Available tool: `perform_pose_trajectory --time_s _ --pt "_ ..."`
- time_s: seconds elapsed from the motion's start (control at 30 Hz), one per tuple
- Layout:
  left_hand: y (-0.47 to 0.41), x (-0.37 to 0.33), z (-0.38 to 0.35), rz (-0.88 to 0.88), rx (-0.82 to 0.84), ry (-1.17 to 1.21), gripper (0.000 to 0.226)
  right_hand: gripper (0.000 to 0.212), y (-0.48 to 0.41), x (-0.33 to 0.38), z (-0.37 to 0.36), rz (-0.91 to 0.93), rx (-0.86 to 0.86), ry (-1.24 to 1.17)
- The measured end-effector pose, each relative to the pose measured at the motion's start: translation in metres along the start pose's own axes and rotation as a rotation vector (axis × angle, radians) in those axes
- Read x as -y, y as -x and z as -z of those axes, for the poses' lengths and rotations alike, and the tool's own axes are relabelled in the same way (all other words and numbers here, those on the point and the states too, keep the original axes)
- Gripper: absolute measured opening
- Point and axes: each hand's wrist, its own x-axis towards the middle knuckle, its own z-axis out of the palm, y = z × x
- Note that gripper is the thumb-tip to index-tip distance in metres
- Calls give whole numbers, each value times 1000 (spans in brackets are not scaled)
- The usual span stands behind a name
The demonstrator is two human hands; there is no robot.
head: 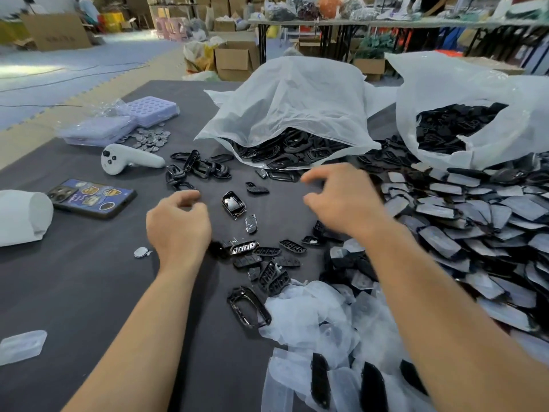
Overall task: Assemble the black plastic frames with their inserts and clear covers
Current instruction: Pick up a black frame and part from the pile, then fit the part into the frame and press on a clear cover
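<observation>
Left hand and right hand hang over the dark cloth-covered desk, fingers loosely curled, both empty. Between them lies a glossy black frame with rounded ends. Ribbed black inserts are scattered nearer the person. Film-wrapped covers are heaped at right, beside translucent plastic bags.

Bare cloth left of black parts
</observation>
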Motion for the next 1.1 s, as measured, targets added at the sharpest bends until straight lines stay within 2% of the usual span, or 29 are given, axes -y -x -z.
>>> perform_pose_trajectory --time_s 0.13,0.27,0.33,0.4,0.47,0.6,0.67,0.77,0.83,0.87,1.0,1.1 --pt "-20 6 -3 -187 59 -156 43 47 -36 28 -60 89 213 72" --pt "-42 9 -8 -226 146 -393 58 44 -57 34 -94 145 195 159" --pt "-49 11 -12 -238 193 -453 46 34 -64 33 -99 128 147 141" --pt "-52 10 -16 -256 150 -458 30 25 -65 33 -101 114 108 121" --pt "-52 8 -16 -239 80 -438 23 22 -63 34 -101 115 101 117" --pt "-47 9 -16 -212 107 -407 20 24 -53 40 -98 129 148 208" --pt "-41 10 -12 -234 51 -354 19 25 -41 41 -92 145 202 254" --pt "-29 4 4 -89 -106 4 28 19 -17 40 -78 131 234 181" --pt "-16 -2 16 53 -67 317 31 16 4 38 -69 60 164 6" --pt "-6 -5 21 99 -31 389 30 20 16 37 -65 18 100 -90" --pt "43 -14 30 58 134 336 21 22 68 22 -45 -33 -167 -282" --pt "68 -19 36 -55 151 221 15 16 99 6 -34 -61 -182 -420"
